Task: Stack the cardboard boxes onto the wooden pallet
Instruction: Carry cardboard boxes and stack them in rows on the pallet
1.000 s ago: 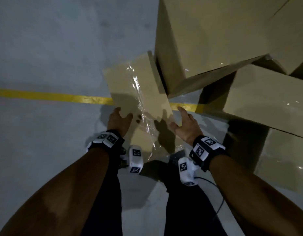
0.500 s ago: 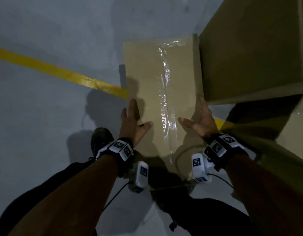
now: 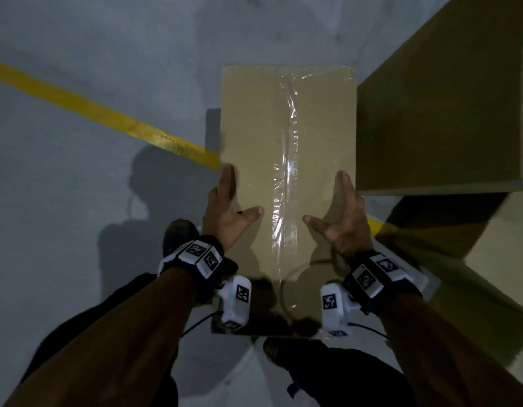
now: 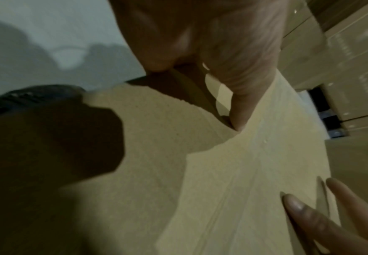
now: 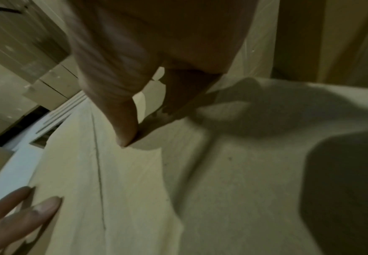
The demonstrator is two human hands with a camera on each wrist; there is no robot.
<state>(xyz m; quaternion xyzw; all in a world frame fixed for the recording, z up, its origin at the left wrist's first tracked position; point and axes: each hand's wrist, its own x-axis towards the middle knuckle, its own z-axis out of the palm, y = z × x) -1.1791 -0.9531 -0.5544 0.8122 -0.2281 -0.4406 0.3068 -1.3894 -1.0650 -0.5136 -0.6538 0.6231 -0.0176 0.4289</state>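
A tan cardboard box [image 3: 254, 127] with a clear tape seam down its top hangs level above the floor in front of me. My left hand [image 3: 225, 212] presses its left edge, index finger straight along the rim and thumb spread on top. My right hand [image 3: 342, 218] mirrors it on the right edge. In the left wrist view my left thumb [image 4: 239, 103] lies on the box top [image 4: 200, 172], with right-hand fingertips [image 4: 320, 220] across it. The right wrist view shows my right thumb [image 5: 122, 120] on the box [image 5: 200, 189]. My other fingers are hidden over the sides.
A much larger cardboard box [image 3: 445, 113] stands close against the held box's right side, with another box [image 3: 504, 245] lower down beside it. A yellow line [image 3: 107, 116] crosses the grey floor at the left. My shoe [image 3: 178, 233] is under the box's near end.
The box has risen from the floor beside the pile and turned square to me. Both hands shifted from its near end to its left and right edges.
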